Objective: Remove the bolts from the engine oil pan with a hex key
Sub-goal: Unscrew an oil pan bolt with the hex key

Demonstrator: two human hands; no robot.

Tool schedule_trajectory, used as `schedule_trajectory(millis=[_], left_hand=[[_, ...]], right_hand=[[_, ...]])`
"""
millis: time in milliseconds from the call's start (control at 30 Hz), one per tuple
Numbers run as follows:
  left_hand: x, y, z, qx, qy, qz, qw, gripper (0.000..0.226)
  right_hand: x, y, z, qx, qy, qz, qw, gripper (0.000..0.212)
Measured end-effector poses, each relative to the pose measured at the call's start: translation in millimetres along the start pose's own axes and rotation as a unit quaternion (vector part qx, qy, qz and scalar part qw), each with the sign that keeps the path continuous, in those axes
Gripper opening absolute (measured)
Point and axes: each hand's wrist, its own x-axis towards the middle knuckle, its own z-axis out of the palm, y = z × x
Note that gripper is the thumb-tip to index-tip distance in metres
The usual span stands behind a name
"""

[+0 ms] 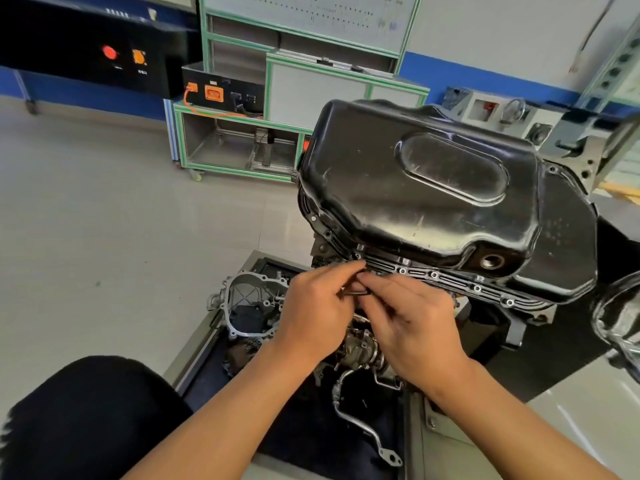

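Observation:
A glossy black oil pan (433, 188) sits bottom-up on the engine, right of centre. Several silver bolts (434, 274) run along its near flange. A dark hex key (356, 290) is at the flange's near left corner. My left hand (317, 311) pinches the key from the left, its fingertips up at the flange. My right hand (412, 320) grips the key from the right with curled fingers. The key's tip and the bolt under it are hidden by my fingers.
An aluminium housing (249, 303) and a metal pipe (353, 420) lie in the dark tray below the engine. A green-framed trolley (239, 147) stands behind on the pale floor. My dark-clad knee (86, 420) fills the lower left.

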Motion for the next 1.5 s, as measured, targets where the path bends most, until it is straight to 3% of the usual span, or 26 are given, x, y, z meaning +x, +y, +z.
schedule_trajectory(millis=[633, 833, 933, 1067, 1233, 1333, 1500], left_hand=[[-0.6, -12.7, 14.2, 0.006, 0.041, -0.002, 0.999, 0.035], [4.3, -15.3, 12.4, 0.005, 0.053, -0.005, 0.999, 0.015], [6.1, -18.9, 9.3, -0.002, 0.050, -0.003, 0.999, 0.021], [9.7, -12.2, 9.2, -0.011, 0.040, 0.021, 0.999, 0.007], [13.5, -8.6, 12.8, -0.011, 0.053, 0.023, 0.998, 0.020], [14.9, -6.9, 14.9, -0.021, 0.057, 0.023, 0.998, 0.011], [14.9, -17.0, 16.4, -0.003, 0.060, 0.031, 0.998, 0.018]], right_hand=[[6.4, -6.9, 7.6, -0.002, 0.007, 0.063, 0.998, 0.020], [6.0, -14.3, 8.6, 0.046, 0.009, 0.081, 0.996, 0.030], [7.7, -18.6, 11.7, 0.063, 0.007, 0.076, 0.995, 0.035], [12.7, -21.0, 11.5, 0.058, 0.046, 0.093, 0.993, 0.033], [16.5, -25.6, 11.5, 0.019, 0.080, 0.123, 0.989, 0.021], [16.7, -24.8, 12.0, 0.001, 0.076, 0.111, 0.991, 0.021], [12.7, -12.7, 10.4, 0.047, 0.008, 0.051, 0.998, 0.024]])
